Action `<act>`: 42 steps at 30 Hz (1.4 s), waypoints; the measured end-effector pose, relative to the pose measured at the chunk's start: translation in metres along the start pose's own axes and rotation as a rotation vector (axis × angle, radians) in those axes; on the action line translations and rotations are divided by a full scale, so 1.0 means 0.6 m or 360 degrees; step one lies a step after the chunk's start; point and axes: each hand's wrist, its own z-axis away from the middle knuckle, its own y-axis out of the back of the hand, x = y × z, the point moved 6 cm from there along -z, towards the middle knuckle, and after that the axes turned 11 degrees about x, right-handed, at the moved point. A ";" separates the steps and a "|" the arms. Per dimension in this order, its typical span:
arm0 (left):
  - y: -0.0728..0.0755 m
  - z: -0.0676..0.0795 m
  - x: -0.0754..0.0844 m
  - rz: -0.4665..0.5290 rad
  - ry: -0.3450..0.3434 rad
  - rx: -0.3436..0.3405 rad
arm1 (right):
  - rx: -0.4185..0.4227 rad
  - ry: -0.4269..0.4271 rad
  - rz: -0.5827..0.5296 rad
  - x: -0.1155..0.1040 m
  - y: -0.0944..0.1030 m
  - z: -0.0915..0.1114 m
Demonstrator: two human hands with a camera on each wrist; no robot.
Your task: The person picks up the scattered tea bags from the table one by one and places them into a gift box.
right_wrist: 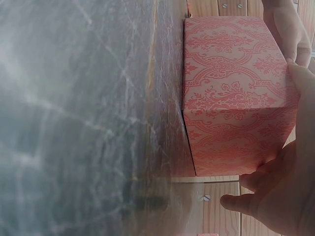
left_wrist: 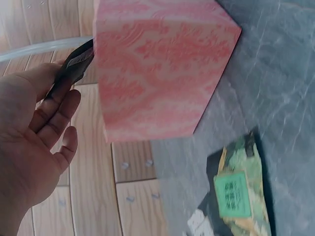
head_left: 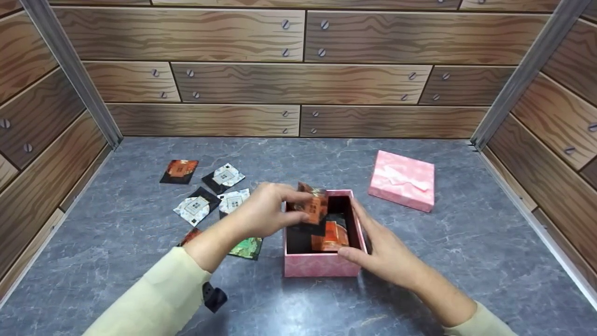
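Observation:
My left hand [head_left: 270,210] pinches an orange and black sachet [head_left: 316,207] between thumb and fingers, over the open top of a pink gift box [head_left: 322,266]. In the left wrist view the sachet [left_wrist: 76,64] shows edge-on beside the box's patterned wall [left_wrist: 152,73]. Inside the box, which has a dark interior, lies another orange sachet [head_left: 333,235]. My right hand [head_left: 389,252] rests against the box's right side, fingers stretched along the wall and thumb at the front rim. The right wrist view shows its fingers [right_wrist: 266,196] spread beside the patterned box [right_wrist: 231,93].
Several sachets lie left of the box: an orange one [head_left: 179,171], white and black ones [head_left: 196,206], and a green one [head_left: 247,248] partly behind my left arm. The pink lid with a bow [head_left: 403,182] lies at the right. Wood-patterned walls [head_left: 298,84] enclose the grey tabletop.

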 end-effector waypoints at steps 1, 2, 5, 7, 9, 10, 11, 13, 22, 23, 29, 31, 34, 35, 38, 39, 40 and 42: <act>-0.006 -0.001 0.001 -0.0013 -0.0015 -0.0015 | -0.0002 -0.0004 -0.0002 0.000 0.000 0.000; -0.011 -0.002 0.003 -0.0028 -0.0039 -0.0024 | -0.0004 -0.0005 -0.0001 0.000 0.000 0.000; -0.027 -0.007 0.008 -0.0075 -0.0124 -0.0042 | -0.0010 -0.0014 0.0005 0.000 0.000 0.000; -0.037 -0.009 0.011 -0.0098 -0.0163 -0.0063 | -0.0010 -0.0018 0.0008 0.000 -0.001 0.000; -0.048 -0.011 0.014 -0.0133 -0.0208 -0.0085 | -0.0007 -0.0024 0.0008 -0.001 -0.001 0.000; -0.054 -0.012 0.015 -0.0148 -0.0226 -0.0094 | -0.0005 -0.0023 0.0008 -0.001 -0.001 0.000; -0.060 -0.013 0.015 -0.0158 -0.0233 -0.0112 | -0.0001 -0.0022 0.0004 -0.001 -0.001 0.000; -0.070 -0.016 0.017 -0.0182 -0.0252 -0.0145 | 0.0003 -0.0024 -0.0005 -0.001 0.000 0.001; -0.099 -0.029 0.015 -0.0236 -0.0253 -0.0219 | 0.0006 -0.0006 0.0001 0.001 0.001 0.001; -0.102 -0.030 0.014 -0.0234 -0.0256 -0.0222 | 0.0007 -0.0003 0.0001 0.001 0.001 0.001; -0.113 -0.032 0.009 -0.0250 -0.0270 -0.0243 | 0.0001 -0.0002 0.0003 0.001 0.000 0.001; -0.116 -0.033 0.007 -0.0282 -0.0264 -0.0248 | -0.0003 -0.0011 -0.0008 0.001 -0.001 0.002; -0.121 -0.034 0.005 -0.0346 -0.0236 -0.0268 | -0.0004 -0.0023 -0.0023 0.001 -0.001 0.001; -0.122 -0.035 0.004 -0.0372 -0.0221 -0.0279 | -0.0005 -0.0026 -0.0026 0.001 -0.001 0.001; -0.126 -0.036 0.001 -0.0474 -0.0162 -0.0322 | -0.0004 -0.0027 -0.0027 0.001 -0.001 0.001; -0.127 -0.036 0.000 -0.0518 -0.0144 -0.0337 | -0.0002 -0.0025 -0.0024 0.000 -0.002 0.001; -0.127 -0.036 -0.001 -0.0563 -0.0128 -0.0348 | 0.0000 -0.0024 -0.0020 0.000 -0.002 0.001; -0.129 -0.036 -0.002 -0.0642 -0.0108 -0.0366 | 0.0006 -0.0020 -0.0016 0.000 -0.002 0.001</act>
